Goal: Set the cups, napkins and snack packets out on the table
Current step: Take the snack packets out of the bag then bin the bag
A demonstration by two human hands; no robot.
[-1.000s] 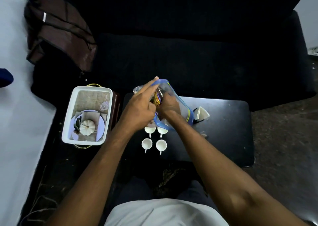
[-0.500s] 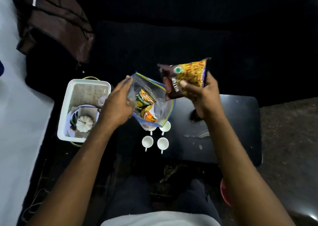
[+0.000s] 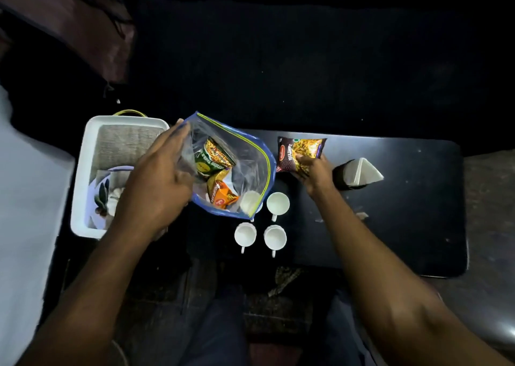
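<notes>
My left hand (image 3: 156,181) grips a clear zip bag (image 3: 245,167) with a blue rim, held over the black table (image 3: 404,212). Inside it lie a green-yellow snack packet (image 3: 213,158) and an orange one (image 3: 223,194). My right hand (image 3: 313,172) holds a brown-and-yellow snack packet (image 3: 299,153) low at the table's far edge. Three white cups (image 3: 274,237) stand on the table below the bag; another cup (image 3: 250,201) shows through the bag's corner. White folded napkins (image 3: 362,172) stand in a dark holder to the right of my right hand.
A white tray (image 3: 83,181) with a plate and a small white pumpkin sits left of the table. A dark sofa (image 3: 278,59) stands behind, with a brown bag (image 3: 69,17) on its left arm. My knees are under the table's near edge.
My right hand drew the brown-and-yellow packet out of the bag, lifted it, then lowered it to the table's far edge. My left hand kept hold of the bag.
</notes>
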